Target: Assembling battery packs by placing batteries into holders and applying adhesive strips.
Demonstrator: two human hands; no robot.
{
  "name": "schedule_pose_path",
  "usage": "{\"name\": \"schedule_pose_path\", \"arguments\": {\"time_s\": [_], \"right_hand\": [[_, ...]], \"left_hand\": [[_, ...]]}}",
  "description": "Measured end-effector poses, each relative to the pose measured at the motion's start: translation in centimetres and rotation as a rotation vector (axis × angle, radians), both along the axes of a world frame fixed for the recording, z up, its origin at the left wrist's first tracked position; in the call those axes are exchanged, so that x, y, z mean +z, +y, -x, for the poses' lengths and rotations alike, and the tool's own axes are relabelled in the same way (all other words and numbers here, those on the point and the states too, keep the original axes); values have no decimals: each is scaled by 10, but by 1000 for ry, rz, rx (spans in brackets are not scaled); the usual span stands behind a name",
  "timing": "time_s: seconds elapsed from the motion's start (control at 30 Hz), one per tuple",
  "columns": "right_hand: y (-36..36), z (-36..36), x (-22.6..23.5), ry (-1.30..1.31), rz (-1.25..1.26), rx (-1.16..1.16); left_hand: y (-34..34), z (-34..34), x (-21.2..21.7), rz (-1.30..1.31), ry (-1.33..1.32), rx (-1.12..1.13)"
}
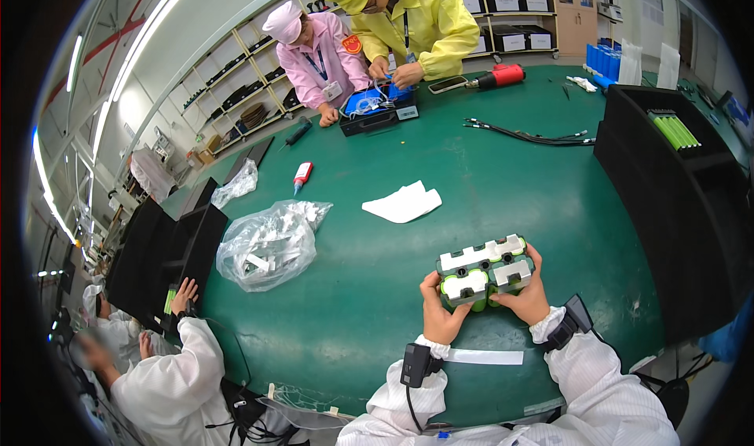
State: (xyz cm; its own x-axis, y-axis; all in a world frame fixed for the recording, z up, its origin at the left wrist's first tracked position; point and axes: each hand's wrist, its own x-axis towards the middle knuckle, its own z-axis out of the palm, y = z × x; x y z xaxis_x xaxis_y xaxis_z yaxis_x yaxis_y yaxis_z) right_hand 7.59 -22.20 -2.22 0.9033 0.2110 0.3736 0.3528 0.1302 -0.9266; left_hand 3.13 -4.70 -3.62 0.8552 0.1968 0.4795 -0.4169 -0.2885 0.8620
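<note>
Between my two hands is a battery pack (484,262) of green cells in black holders, with white strips over its top. My left hand (444,308) grips its left end, fingers curled round the side and thumb at the near edge. On the right end my right hand (531,295) closes the same way. The pack is held over the green table (377,305), tilted toward me; whether its underside touches the table is hidden. A white paper strip (484,357) lies flat below my hands, between my wrists.
Beyond the pack lies a white sheet (402,202). A plastic bag of white parts (271,246) and a red bottle (303,175) are to the left. A black rack (667,202) with green cells stands right. Two people handle a black case (379,116) opposite; another works left.
</note>
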Motion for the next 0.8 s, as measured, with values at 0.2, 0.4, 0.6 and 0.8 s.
{"name": "schedule_pose_path", "arguments": {"time_s": [0.2,0.4,0.6,0.8], "right_hand": [[0,-1,-5,18,-1,1],[0,-2,-6,-4,6,-19],[1,0,-3,17,-29,-12],[1,0,-2,21,-29,4]], "left_hand": [[1,0,2,-23,-7,11],[1,-1,3,-36,-14,16],[0,-1,4,-27,-23,5],[0,-1,5,-44,-19,9]]}}
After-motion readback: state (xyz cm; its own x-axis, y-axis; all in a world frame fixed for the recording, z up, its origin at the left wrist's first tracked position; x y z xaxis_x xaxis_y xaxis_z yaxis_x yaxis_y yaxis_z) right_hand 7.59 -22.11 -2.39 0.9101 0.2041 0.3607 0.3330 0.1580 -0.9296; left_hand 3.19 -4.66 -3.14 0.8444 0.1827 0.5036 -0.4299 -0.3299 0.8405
